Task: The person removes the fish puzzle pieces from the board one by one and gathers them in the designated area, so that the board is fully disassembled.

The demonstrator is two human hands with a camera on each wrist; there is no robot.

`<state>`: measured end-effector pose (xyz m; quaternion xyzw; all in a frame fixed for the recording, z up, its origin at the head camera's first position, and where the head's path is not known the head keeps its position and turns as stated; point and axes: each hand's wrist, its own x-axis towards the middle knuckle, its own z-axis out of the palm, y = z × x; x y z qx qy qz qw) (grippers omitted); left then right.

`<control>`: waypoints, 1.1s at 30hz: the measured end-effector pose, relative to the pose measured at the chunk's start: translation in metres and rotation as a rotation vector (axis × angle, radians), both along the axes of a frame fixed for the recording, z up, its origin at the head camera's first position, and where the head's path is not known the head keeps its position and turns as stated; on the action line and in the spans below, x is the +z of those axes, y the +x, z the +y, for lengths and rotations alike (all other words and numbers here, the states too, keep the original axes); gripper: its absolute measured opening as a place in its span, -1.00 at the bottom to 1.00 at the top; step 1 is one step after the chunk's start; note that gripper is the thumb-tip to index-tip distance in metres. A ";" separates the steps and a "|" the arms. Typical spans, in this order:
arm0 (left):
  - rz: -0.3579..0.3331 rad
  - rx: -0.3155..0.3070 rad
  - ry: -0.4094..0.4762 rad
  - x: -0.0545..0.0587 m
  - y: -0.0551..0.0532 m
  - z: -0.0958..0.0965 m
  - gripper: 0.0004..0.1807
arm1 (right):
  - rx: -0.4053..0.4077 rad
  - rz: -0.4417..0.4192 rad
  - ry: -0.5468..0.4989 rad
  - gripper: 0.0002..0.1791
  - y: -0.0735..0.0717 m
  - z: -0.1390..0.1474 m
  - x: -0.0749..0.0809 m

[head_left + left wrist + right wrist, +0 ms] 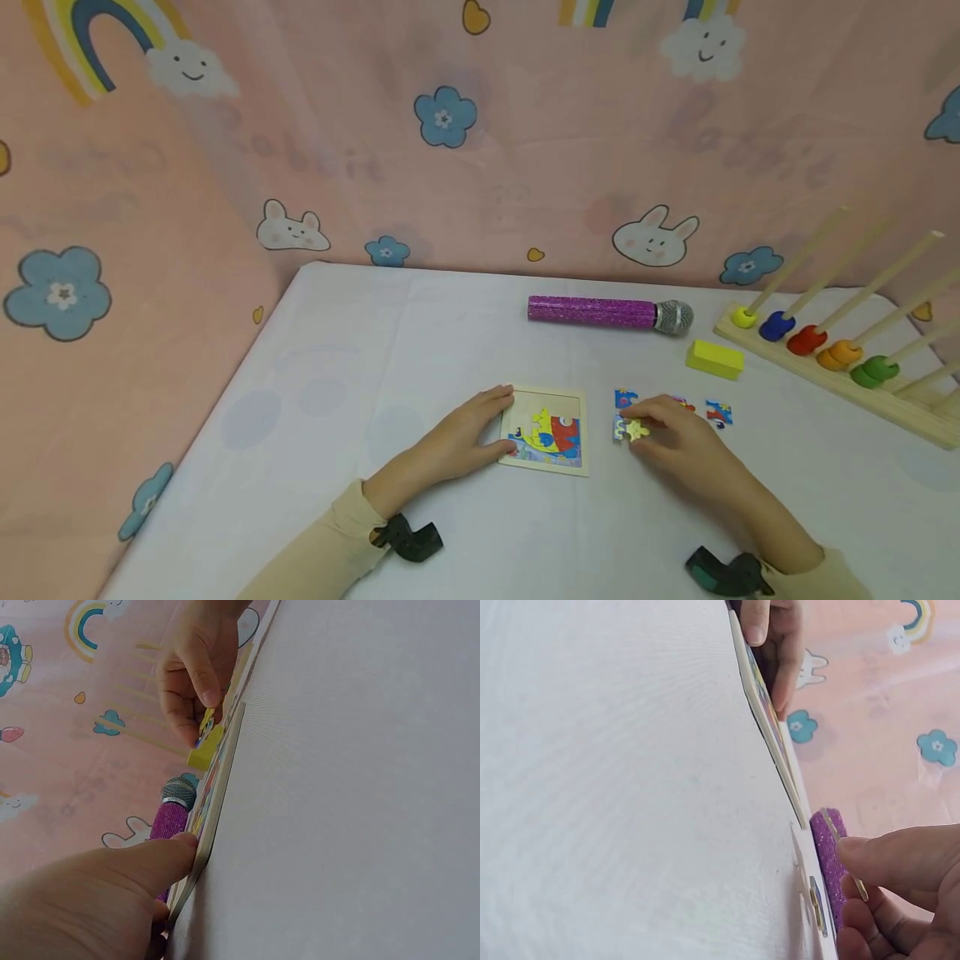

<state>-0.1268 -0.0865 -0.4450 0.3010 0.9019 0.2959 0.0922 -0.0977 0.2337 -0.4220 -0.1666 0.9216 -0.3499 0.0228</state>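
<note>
A small square jigsaw tray [542, 402] with a pale wooden rim lies on the table, its lower part filled with colourful pieces and its upper part bare. My left hand [467, 432] holds the tray's left side, thumb on the lower rim and fingers at the upper corner. To the right of the tray, my right hand [693, 450] pinches a jigsaw piece [637, 430] between thumb and fingers; its visible face is yellow. In the right wrist view this thin piece [861, 889] is held above the table. Loose jigsaw pieces [718, 413] lie around the right hand, partly hidden by it.
Behind the tray lies a purple glittery microphone [592, 311]. A yellow block [715, 359] sits right of it. At the far right stands a wooden peg rack [832, 367] with coloured beads on upright rods. A patterned pink cloth [510, 167] hangs behind the white table [337, 350].
</note>
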 end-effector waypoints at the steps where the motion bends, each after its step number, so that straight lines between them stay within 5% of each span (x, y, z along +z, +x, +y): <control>1: 0.002 0.000 -0.001 0.000 0.000 0.000 -0.27 | 0.003 0.006 -0.005 -0.70 0.001 0.002 -0.001; 33: 0.003 0.006 0.001 0.001 0.001 0.000 -0.27 | 0.000 0.034 0.063 -0.65 0.005 0.006 -0.019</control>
